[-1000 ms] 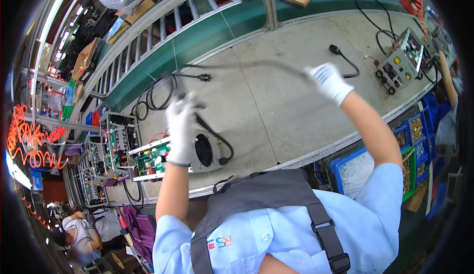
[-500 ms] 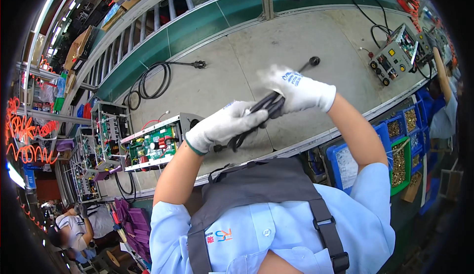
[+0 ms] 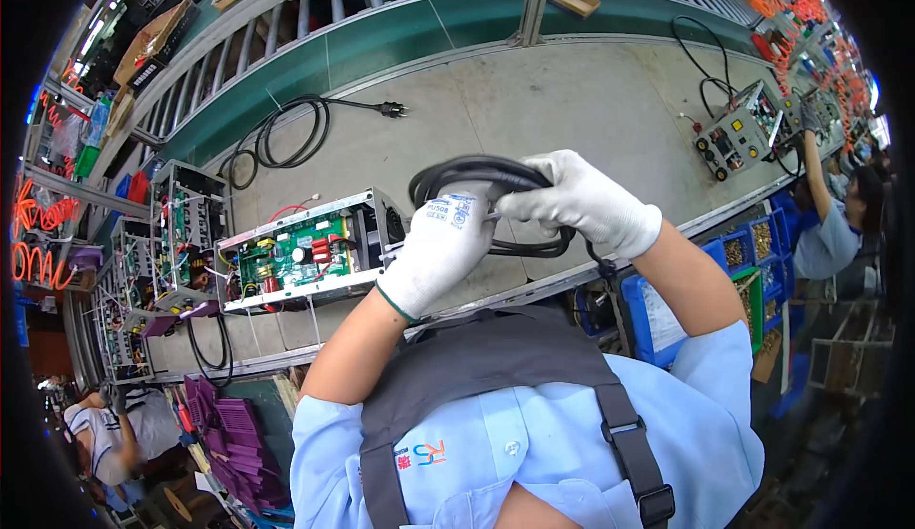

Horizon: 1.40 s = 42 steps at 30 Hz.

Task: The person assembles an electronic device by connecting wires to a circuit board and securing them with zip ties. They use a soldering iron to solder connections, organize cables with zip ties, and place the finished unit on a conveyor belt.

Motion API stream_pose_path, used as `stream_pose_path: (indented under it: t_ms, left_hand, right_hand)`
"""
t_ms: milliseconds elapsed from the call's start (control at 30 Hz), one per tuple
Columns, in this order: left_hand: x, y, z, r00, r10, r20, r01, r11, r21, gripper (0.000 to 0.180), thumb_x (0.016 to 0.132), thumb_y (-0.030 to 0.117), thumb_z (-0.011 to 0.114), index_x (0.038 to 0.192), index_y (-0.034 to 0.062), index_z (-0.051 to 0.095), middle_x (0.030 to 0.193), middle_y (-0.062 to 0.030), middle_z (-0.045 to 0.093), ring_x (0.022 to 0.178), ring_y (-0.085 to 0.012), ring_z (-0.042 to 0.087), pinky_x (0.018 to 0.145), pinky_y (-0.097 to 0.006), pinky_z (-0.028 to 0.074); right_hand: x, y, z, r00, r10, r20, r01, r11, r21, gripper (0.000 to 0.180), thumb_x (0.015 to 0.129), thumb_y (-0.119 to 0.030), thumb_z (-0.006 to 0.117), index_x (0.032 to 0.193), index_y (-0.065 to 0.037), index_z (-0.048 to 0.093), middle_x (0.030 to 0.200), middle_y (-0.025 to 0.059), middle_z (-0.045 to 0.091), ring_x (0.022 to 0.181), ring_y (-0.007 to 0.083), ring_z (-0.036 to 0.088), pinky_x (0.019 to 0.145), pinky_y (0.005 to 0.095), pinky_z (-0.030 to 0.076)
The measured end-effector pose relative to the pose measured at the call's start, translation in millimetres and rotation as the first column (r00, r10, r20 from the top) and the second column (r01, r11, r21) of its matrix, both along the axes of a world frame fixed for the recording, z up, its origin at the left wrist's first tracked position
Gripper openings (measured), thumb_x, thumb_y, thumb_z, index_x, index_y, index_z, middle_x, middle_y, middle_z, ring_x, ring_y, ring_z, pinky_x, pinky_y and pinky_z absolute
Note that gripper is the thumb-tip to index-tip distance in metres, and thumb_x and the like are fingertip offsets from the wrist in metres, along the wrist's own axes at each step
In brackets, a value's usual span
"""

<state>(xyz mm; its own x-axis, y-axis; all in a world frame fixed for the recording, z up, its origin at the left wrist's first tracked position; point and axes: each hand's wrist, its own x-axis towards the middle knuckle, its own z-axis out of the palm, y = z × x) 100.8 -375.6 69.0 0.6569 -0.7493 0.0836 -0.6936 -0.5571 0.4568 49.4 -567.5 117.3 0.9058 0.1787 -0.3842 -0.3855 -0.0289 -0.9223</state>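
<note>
Bright, even overhead light, shadows soft and short on the workbench (image 3: 572, 100). White gloves near clipping. Strong fisheye: bench edges bow, corners vignette to black. Centre sharp, rim detail smeared; orange cables top right and far left blown out.

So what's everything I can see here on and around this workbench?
coiled cable: one, black, held in both gloved hands above the bench
open electronics unit: one, metal case with green circuit board, on the bench under the left hand
loose cable with plug: one, black, looped on the bench at the far left
small control box: one, grey with knobs, far right of the bench
more open units: several, at the left end of the bench
parts bins: several, blue and green, at the bench's right edge
other people: two, right edge and lower left
left hand: white glove, gripping the coil
right hand: white glove, gripping the coil
</note>
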Motion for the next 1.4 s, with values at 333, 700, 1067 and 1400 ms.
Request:
stream_pose_path:
  t_ms: [333,700,1067,1400]
  left_hand:
    - [-12,1,-17,0.987,-0.013,-0.158,-0.034,0.957,-0.288,0.016,0.087,0.012,0.052,0.097,0.0019,0.058,0.080,-0.0219,0.063,0.077,-0.0394,0.063,0.069,-0.050,0.049]
    - [-40,18,30,0.974,0.213,-0.077,-0.225,0.885,-0.408,0.017,0.089,0.011,0.061,0.102,0.0001,0.066,0.097,-0.0161,0.069,0.085,-0.0288,0.067,0.074,-0.034,0.052]
    - [-27,-23,-6,0.809,0.194,-0.555,-0.506,0.712,-0.488,0.019,0.095,0.016,0.057,0.098,-0.0003,0.065,0.075,-0.0041,0.065,0.069,-0.0064,0.056,0.064,-0.023,0.046]
    - [-32,-21,14,0.659,0.005,-0.753,-0.573,0.652,-0.497,0.026,0.090,0.013,0.064,0.110,-0.0028,0.058,0.084,-0.0044,0.066,0.075,-0.0074,0.059,0.068,-0.021,0.046]
  right_hand:
    - [3,16,0,0.998,0.032,0.060,-0.008,0.935,-0.355,0.017,0.085,-0.017,0.071,0.081,-0.003,0.063,0.059,-0.0049,0.052,0.048,0.0035,0.043,0.042,0.0233,0.034]
    - [19,-20,-1,0.970,0.125,0.208,-0.017,0.890,-0.456,0.020,0.084,-0.019,0.067,0.076,-0.001,0.062,0.055,-0.0025,0.046,0.049,0.0048,0.043,0.044,0.0269,0.034]
    - [3,-19,6,0.981,0.011,0.192,0.011,0.993,-0.114,0.058,0.082,-0.012,0.071,0.135,-0.001,0.049,0.082,-0.0018,0.055,0.062,0.0031,0.043,0.052,0.0189,0.036]
    - [-1,-16,2,0.953,-0.065,0.297,0.074,0.997,-0.022,0.050,0.088,-0.010,0.069,0.134,-0.001,0.052,0.095,0.0011,0.065,0.065,0.0010,0.051,0.054,0.0171,0.043]
